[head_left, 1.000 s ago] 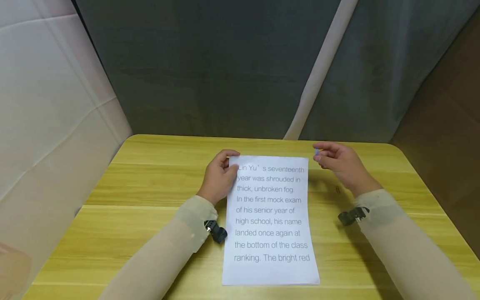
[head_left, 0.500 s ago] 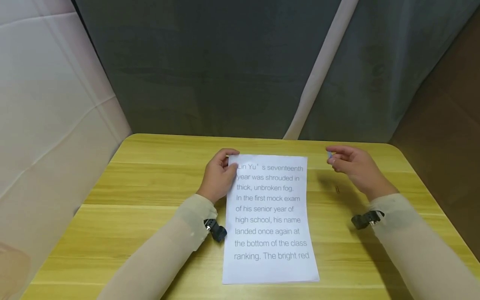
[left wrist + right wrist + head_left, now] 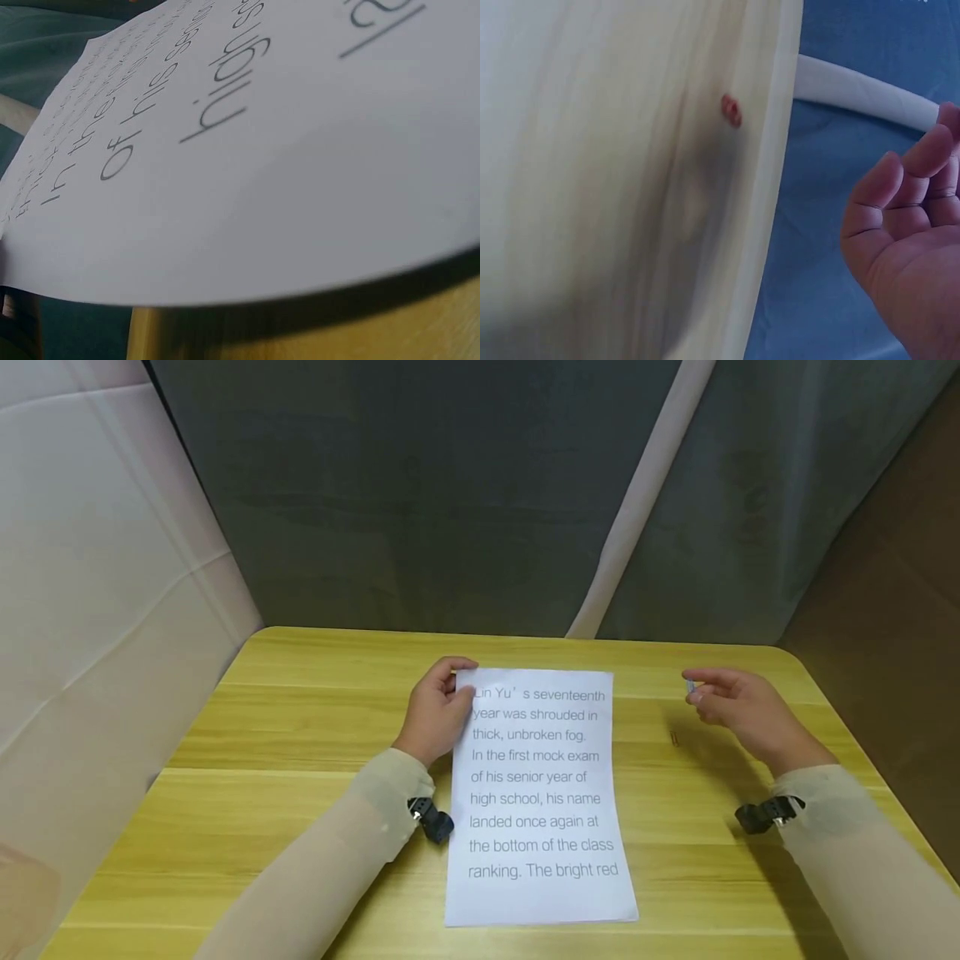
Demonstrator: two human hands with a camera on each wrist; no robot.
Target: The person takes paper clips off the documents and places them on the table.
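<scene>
Dark grey curtain cloth [image 3: 420, 493] hangs behind your work, with a pale fabric panel [image 3: 97, 568] on the left and a pale strip [image 3: 637, 502] slanting down to the table's far edge. Below it lies the yellow wood-grain table [image 3: 300, 735], smooth and rounded at the corners.

On the table's middle you have 1 white printed sheet [image 3: 540, 793], flat and upright to your view, its large grey text running in 9 lines. In the left wrist view the paper's near edge lifts slightly off the wood and casts a shadow.

Your left hand [image 3: 438, 714] rests on the sheet's top left corner, fingers curled over the edge with the thumb on the page, pinching that corner. Your right hand [image 3: 738, 710] hovers above the table to the right of the sheet, well apart from it, fingertips pinching a small bluish item [image 3: 690, 687] too tiny to identify. A small dark mark [image 3: 674, 739] sits on the wood beneath that hand.
</scene>
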